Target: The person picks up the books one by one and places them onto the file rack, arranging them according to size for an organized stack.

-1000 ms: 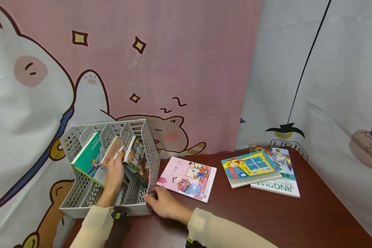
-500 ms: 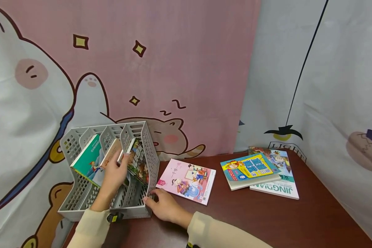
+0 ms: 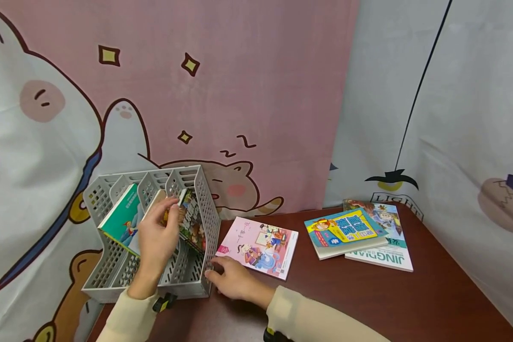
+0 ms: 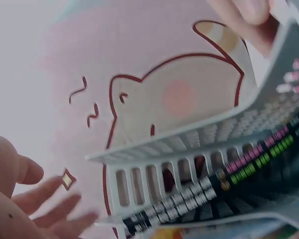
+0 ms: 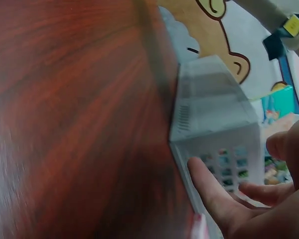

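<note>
My left hand (image 3: 158,237) hovers over the grey file organizer (image 3: 184,289), its fingers loosely bent with nothing between them. Behind it a tan book (image 3: 159,195) is mostly hidden. A green-covered book (image 3: 121,213) leans in a compartment to the left, and a dark illustrated book (image 3: 191,221) stands in the rightmost one. In the left wrist view the fingers (image 4: 65,214) are spread apart near a black book spine (image 4: 209,189). My right hand (image 3: 235,280) is at the organizer's right wall, with fingertips (image 5: 195,163) against the perforated side and the thumb apart.
A pink picture book (image 3: 258,247) lies flat just right of the organizer. Farther right, a blue and yellow book (image 3: 346,229) overlaps a larger white-bottomed book (image 3: 389,256) on the brown table (image 3: 367,304). A printed cloth (image 3: 261,95) hangs behind.
My left hand has let go of the book it was tucking into the organizer and risen slightly. The right hand's thumb has drawn back a little from the organizer's front corner.
</note>
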`<state>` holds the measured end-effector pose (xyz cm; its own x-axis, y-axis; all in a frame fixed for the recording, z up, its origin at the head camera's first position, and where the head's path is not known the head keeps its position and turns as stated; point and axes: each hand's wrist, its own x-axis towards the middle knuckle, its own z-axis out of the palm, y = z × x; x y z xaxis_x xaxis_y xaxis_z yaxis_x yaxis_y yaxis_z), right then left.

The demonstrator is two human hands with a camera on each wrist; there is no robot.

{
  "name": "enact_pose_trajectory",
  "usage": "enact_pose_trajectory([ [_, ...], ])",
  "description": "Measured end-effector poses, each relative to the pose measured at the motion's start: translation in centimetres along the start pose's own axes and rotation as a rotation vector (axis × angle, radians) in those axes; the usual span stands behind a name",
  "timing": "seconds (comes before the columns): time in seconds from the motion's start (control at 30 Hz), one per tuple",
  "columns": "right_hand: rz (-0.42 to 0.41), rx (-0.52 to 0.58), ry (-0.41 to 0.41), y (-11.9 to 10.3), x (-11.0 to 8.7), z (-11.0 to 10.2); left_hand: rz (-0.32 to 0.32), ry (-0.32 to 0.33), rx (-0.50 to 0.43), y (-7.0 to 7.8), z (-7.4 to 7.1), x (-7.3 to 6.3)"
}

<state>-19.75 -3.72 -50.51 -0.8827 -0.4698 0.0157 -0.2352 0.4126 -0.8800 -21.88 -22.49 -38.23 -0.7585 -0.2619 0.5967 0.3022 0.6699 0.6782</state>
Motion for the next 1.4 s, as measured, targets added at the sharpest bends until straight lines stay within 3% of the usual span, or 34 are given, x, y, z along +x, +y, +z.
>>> enact_pose_trajectory([
  [0.17, 0.009, 0.170, 0.011, 0.0, -0.6, -2.2, -0.006, -0.135, -0.099, 1.1, 1.1, -0.9],
  [0.3, 0.028, 0.190, 0.033, 0.4, -1.1, -4.5, -0.030, -0.287, -0.098, 1.6, 2.7, -1.6],
  [0.43, 0.041, 0.182, 0.072, 1.1, -1.5, -7.2, -0.021, -0.421, -0.049, 1.9, 4.6, -1.8],
  [0.67, 0.118, 0.142, 0.212, 2.5, -2.8, -12.5, 0.006, -0.586, 0.024, 2.0, 8.0, -1.4],
  [0.83, 0.226, -0.013, 0.281, 4.3, -3.8, -15.2, -0.008, -0.728, 0.183, 1.2, 9.8, -0.8],
  [1.0, 0.298, -0.201, 0.249, 5.9, -4.6, -16.1, -0.028, -0.813, 0.261, 0.1, 11.4, -0.2],
  [1.1, 0.338, -0.226, 0.228, 6.6, -5.0, -16.1, -0.058, -0.844, 0.277, -0.4, 12.1, 0.0],
  [1.23, 0.396, -0.164, 0.200, 7.0, -5.4, -16.0, -0.104, -0.908, 0.338, -0.9, 13.0, 0.1],
  [1.4, 0.428, -0.100, 0.183, 7.4, -5.7, -15.8, -0.097, -1.011, 0.474, -1.1, 13.9, -0.3],
])
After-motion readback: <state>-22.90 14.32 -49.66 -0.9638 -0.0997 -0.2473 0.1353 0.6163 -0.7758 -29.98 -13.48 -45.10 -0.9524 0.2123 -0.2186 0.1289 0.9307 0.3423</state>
